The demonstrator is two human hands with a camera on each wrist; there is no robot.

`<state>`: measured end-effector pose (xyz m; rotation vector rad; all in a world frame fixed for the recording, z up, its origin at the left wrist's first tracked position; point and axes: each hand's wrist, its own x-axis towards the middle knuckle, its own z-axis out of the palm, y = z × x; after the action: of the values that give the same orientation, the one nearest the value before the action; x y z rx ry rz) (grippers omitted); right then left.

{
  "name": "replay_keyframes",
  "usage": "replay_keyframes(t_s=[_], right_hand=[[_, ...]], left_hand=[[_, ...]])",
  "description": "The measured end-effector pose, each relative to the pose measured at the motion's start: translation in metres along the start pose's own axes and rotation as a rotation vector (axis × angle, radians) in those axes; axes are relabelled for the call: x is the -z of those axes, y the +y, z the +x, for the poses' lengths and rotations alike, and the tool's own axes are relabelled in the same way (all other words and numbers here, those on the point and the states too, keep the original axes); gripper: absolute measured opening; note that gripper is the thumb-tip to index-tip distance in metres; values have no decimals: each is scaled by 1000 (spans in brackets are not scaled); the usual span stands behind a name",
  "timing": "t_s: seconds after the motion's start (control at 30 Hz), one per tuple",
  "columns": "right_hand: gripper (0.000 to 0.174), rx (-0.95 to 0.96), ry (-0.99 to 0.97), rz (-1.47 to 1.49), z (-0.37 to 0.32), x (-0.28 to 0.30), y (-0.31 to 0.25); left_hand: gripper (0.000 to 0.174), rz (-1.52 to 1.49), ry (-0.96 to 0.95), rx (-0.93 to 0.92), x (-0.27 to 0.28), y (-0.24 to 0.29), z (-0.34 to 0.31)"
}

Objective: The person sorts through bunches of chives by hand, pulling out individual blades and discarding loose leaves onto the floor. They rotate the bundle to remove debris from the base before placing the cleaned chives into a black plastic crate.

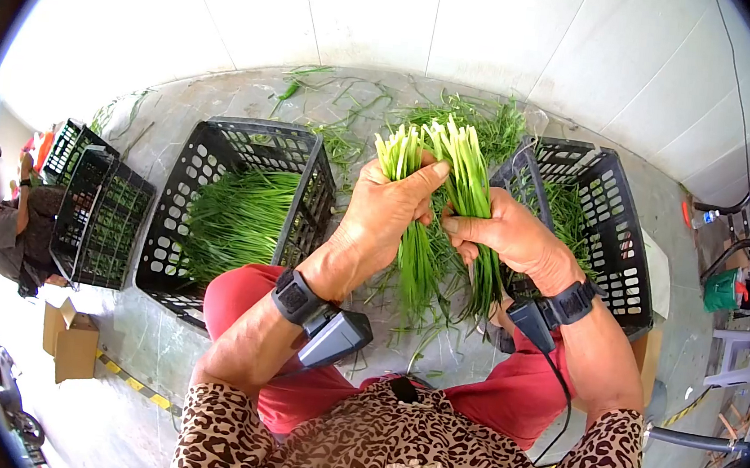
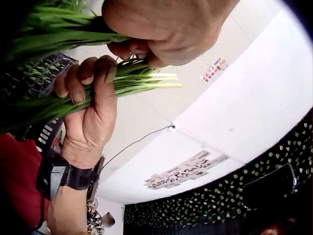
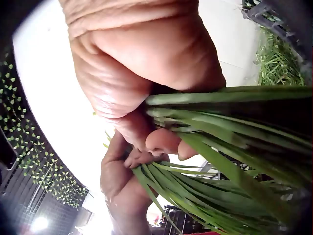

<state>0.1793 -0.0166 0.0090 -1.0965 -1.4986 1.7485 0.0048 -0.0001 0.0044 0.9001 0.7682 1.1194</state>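
In the head view my left hand (image 1: 387,204) grips a bunch of garlic chives (image 1: 417,270), its pale cut ends up and green leaves hanging below. My right hand (image 1: 515,237) holds a second bunch of chives (image 1: 469,175) close beside it, thumb across the stems. The two bunches lean together at the top, and the hands nearly meet. Seen from the left wrist, the right hand's fingers (image 2: 100,88) curl round its stems. The right wrist view shows long flat leaves (image 3: 234,132) coming out of my right fist, with the left hand (image 3: 129,191) behind.
A black crate (image 1: 316,192) of chives stands at left; another black crate (image 1: 634,259) with greens is at right. Loose trimmings (image 1: 485,123) litter the floor toward the white wall (image 1: 369,17). At far left a person (image 1: 6,226) sits by stacked crates (image 1: 105,226).
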Motion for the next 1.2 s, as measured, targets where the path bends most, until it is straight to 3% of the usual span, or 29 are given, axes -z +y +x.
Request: replay_keyframes(t_s=[0.47,0.83,1.2], right_hand=[[13,10,25,12,1,-2,0],[21,72,51,30,-1,9,-5],[18,76,130,-11,-10,22,-11]], left_hand=[[12,-9,-47,-3,3,-5,-1],[17,-165,19,-143,15,18,9],[18,-204,68,-234,34,34,22]])
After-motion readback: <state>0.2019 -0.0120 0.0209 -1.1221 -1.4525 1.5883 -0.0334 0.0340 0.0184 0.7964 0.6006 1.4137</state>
